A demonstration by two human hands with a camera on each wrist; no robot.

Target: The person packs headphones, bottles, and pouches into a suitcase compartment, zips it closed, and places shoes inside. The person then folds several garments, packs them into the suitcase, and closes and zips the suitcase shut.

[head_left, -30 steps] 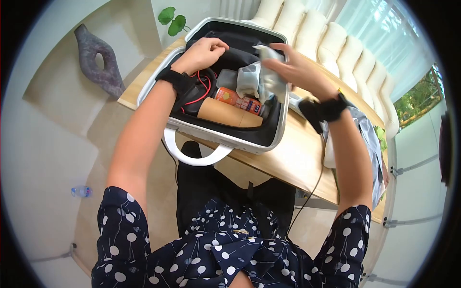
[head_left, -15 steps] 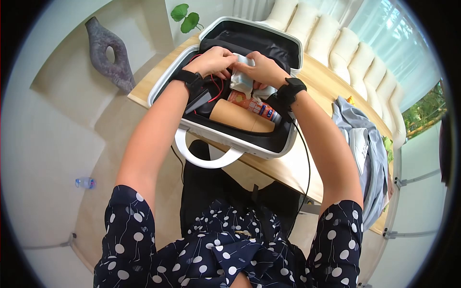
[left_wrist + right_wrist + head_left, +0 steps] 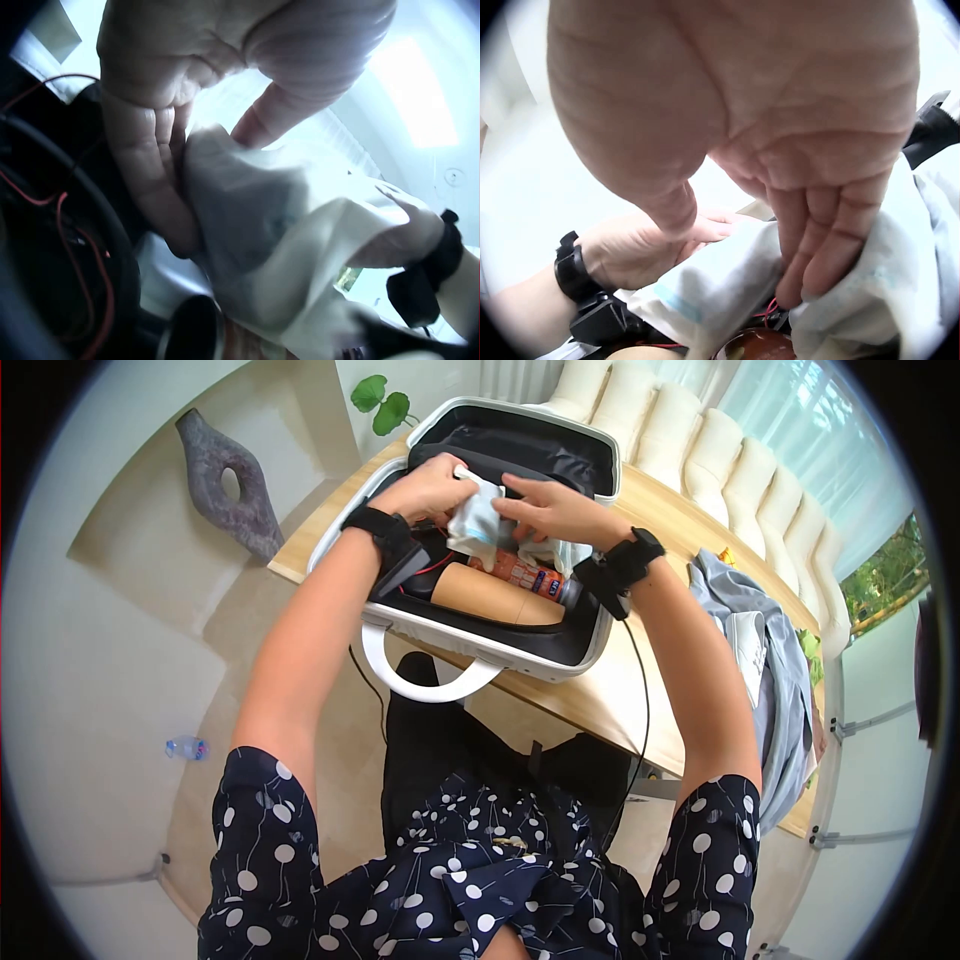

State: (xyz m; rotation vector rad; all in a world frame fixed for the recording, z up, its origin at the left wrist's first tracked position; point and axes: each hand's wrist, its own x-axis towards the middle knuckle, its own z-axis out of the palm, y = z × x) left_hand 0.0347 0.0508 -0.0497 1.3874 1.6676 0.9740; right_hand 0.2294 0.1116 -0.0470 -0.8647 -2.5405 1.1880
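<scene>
In the head view, my left hand (image 3: 425,490) pinches the top of a soft, white, crumpled bundle (image 3: 476,525) with pale blue marks. It is held over the open white suitcase (image 3: 500,657). My right hand (image 3: 560,512) is just right of this bundle, its thumb apart from fairly straight fingers. Those fingers reach down between the bundle and a second white crumpled piece (image 3: 885,292) in the right wrist view. Below them in the case lie an orange-red printed can (image 3: 515,572) and a tan cylinder (image 3: 495,600). Red wires (image 3: 97,292) run beside a black rounded item at the left.
The suitcase stands on a wooden table (image 3: 640,700), its black-lined lid (image 3: 520,445) raised at the back. Grey-blue clothing (image 3: 780,690) with a white item on it lies at the right. A cable (image 3: 640,670) hangs from the right wrist camera. Behind the table is a cream padded sofa (image 3: 690,455).
My right hand brought a white piece into the case from the right, then both hands met at a white bundle. Now the right hand has drawn slightly away, while the left holds the bundle further left.
</scene>
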